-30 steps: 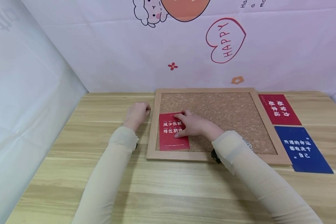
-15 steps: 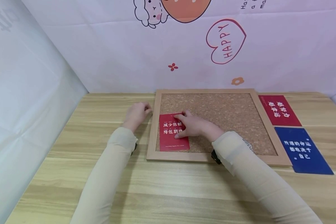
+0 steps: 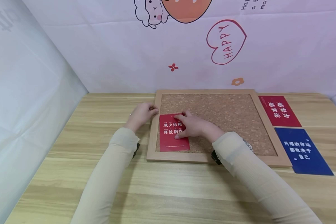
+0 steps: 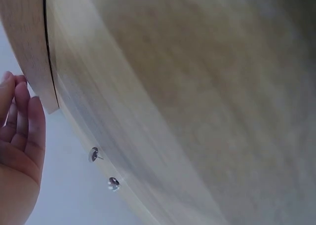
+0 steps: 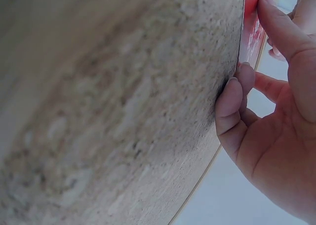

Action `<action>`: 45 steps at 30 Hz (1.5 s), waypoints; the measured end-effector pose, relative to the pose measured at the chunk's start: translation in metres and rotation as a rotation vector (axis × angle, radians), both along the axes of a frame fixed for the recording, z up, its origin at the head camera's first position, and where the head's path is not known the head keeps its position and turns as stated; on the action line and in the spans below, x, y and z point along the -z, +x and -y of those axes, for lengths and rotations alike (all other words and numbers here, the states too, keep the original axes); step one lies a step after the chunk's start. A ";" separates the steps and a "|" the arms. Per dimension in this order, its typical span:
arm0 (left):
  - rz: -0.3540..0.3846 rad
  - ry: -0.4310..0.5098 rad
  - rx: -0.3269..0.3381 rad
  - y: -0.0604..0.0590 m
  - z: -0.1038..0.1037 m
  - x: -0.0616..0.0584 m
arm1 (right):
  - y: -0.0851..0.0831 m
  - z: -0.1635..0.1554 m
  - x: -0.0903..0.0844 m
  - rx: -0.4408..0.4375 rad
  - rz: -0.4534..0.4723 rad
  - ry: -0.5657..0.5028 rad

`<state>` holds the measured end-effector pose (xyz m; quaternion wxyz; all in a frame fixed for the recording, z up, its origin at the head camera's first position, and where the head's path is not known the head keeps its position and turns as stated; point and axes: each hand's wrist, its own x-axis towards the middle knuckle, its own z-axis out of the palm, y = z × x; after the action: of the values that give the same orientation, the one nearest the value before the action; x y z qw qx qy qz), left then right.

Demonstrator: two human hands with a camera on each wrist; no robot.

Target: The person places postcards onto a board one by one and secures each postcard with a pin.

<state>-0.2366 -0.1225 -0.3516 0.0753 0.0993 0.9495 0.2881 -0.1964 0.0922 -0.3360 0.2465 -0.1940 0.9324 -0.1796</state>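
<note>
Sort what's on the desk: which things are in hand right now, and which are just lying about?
In hand:
- red card with white characters, pressed flat by the right hand
- wood-framed cork board under it
- left hand at the frame's left edge

Lying about:
- second red card
- blue card
- two metal pushpins

A heart outline [image 3: 226,42] on the backdrop [image 3: 114,53], upper centre, is reading "HAPPY"; the red card [image 3: 172,137] at centre is showing "减少依赖 降低期待" (its small print is unreadable).

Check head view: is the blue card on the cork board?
No, the blue card lies on the table right of the cork board, outside its frame.
</note>
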 end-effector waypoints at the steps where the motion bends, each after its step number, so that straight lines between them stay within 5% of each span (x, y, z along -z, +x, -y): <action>1: 0.005 0.005 0.010 0.000 0.000 0.000 | 0.000 0.000 0.000 -0.001 0.000 0.000; 12: 0.011 0.070 0.104 0.002 -0.005 0.000 | -0.001 0.000 0.000 0.000 0.007 -0.012; 20: 0.091 0.103 0.134 0.002 -0.012 0.002 | -0.001 0.000 0.000 -0.004 0.011 -0.012; 30: 0.060 0.041 0.192 0.004 -0.018 0.001 | 0.001 0.000 -0.001 -0.007 0.006 -0.005; 45: 0.126 0.035 0.171 0.005 -0.025 0.000 | 0.000 -0.001 -0.001 -0.014 0.003 -0.006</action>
<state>-0.2311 -0.0979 -0.3512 0.1572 0.1630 0.9257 0.3030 -0.1968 0.0933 -0.3350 0.2487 -0.2010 0.9300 -0.1810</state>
